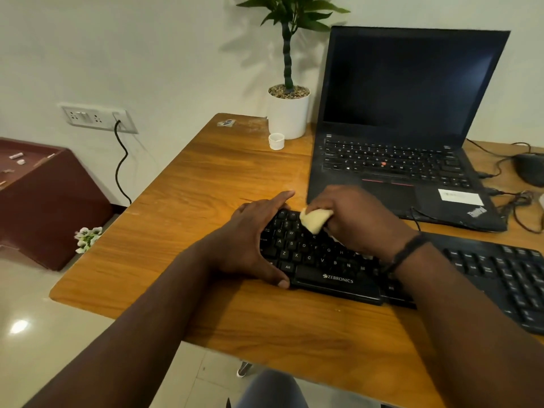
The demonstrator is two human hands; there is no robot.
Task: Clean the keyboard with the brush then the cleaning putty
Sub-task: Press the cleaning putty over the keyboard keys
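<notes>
On the wooden desk [206, 178] against a white wall [147, 48], the left hand [250, 240] clasps the Zebronics keyboard [318, 260]; the right hand [353, 219] pinches what is probably pale cleaning putty [313, 220] onto its keys.

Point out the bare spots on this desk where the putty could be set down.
Widest free patch: the wooden desk left of the black laptop, between the small white cap and the left hand. A bare strip also runs in front of the black Zebronics keyboard. The right side is crowded with a second black keyboard and tangled black cables.
</notes>
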